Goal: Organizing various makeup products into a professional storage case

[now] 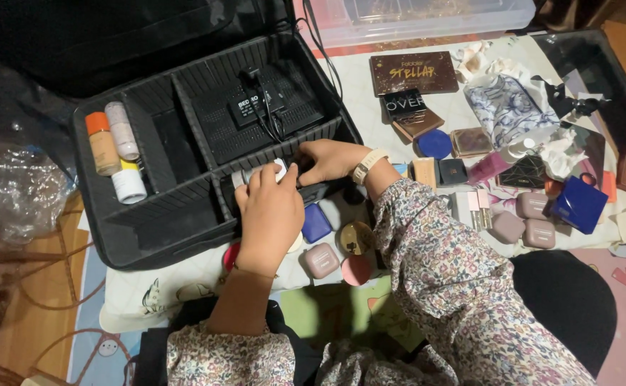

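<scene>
Both hands working at the front wall of an open black organiser case (148, 236).

The left hand (269, 214) is pinching a small white compact (279, 169) between its fingertips, holding it at the divider edge; the right hand (331, 161) is curling closed beside it, steadying something I cannot make out. Three bottles (116, 150) are lying well left of the hands; loose compacts (327, 246) are crowding just below the wrists.

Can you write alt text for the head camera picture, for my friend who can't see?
Two hands, left hand and right hand, hold a small white item over a black divided makeup case. Three bottles lie inside; compacts and palettes surround it.
</scene>
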